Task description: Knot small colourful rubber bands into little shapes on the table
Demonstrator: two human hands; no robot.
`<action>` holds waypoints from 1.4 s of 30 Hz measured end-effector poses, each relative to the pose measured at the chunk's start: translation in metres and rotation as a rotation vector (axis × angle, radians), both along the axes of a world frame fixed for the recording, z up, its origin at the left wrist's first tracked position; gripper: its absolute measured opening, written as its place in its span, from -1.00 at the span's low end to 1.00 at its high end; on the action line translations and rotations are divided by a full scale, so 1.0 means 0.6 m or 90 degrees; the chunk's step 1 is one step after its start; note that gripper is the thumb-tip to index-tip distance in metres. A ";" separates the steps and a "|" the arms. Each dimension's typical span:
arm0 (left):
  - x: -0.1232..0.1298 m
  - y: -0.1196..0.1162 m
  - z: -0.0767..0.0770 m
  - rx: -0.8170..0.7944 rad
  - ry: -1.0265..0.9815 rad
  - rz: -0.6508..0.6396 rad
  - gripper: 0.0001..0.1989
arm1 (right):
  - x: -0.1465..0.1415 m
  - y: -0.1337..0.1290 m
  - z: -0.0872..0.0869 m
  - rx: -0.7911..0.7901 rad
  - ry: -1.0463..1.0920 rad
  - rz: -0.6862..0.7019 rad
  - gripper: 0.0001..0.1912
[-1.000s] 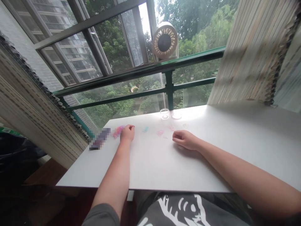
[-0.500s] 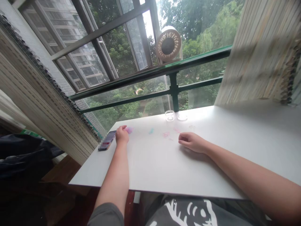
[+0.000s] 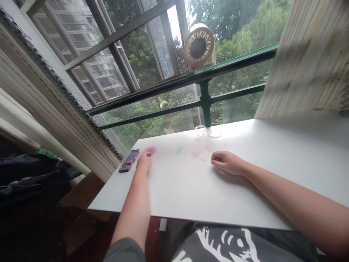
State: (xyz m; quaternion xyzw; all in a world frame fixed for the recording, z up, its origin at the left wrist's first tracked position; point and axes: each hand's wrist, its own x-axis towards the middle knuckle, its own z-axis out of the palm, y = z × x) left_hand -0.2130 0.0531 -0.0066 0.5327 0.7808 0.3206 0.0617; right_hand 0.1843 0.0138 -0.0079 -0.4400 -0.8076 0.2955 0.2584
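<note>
At the left of the white table (image 3: 174,196), my left hand (image 3: 144,161) has its fingers pinched together by the near edge of a pink and purple pile (image 3: 151,149); what they hold, if anything, is too small to make out. My right hand (image 3: 225,162) rests on its side with curled fingers, and whatever may be inside them is hidden. Between the hands lie a small teal pile (image 3: 179,149) and a pink pile (image 3: 195,154). Another pink pile (image 3: 208,148) lies just beyond my right hand.
A phone (image 3: 129,161) lies left of my left hand. A clear round container (image 3: 200,132) and a clear round lid or dish (image 3: 215,134) stand at the back edge. Behind the table are a green railing (image 3: 205,98) and a round fan (image 3: 198,47).
My left hand has drawn back slightly from the pink and purple pile, and its fingers have closed into a pinch. The whole view has shifted a little. My right hand keeps its pose.
</note>
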 end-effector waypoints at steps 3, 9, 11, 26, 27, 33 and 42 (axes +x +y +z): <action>0.009 -0.001 -0.002 -0.078 0.040 0.002 -0.76 | -0.001 0.000 0.000 0.000 -0.003 -0.001 -0.84; 0.027 -0.007 0.007 -0.170 0.103 0.045 -0.68 | 0.001 0.002 -0.002 -0.002 -0.004 0.000 -0.83; 0.031 -0.009 0.010 -0.181 0.119 0.056 -0.62 | 0.001 0.001 -0.003 -0.004 0.000 0.000 -0.83; 0.024 -0.005 0.003 -0.178 0.179 0.058 -0.54 | -0.002 -0.003 0.003 -0.009 0.025 -0.002 -0.85; 0.023 -0.004 0.002 -0.175 0.179 0.055 -0.54 | -0.002 -0.003 0.003 -0.009 0.026 -0.002 -0.85; 0.020 -0.003 0.002 -0.154 0.179 0.045 -0.58 | -0.002 -0.005 0.008 -0.001 0.024 -0.005 -0.85; 0.027 -0.005 0.010 -0.127 0.166 0.043 -0.59 | -0.003 -0.005 0.009 0.005 0.010 -0.004 -0.85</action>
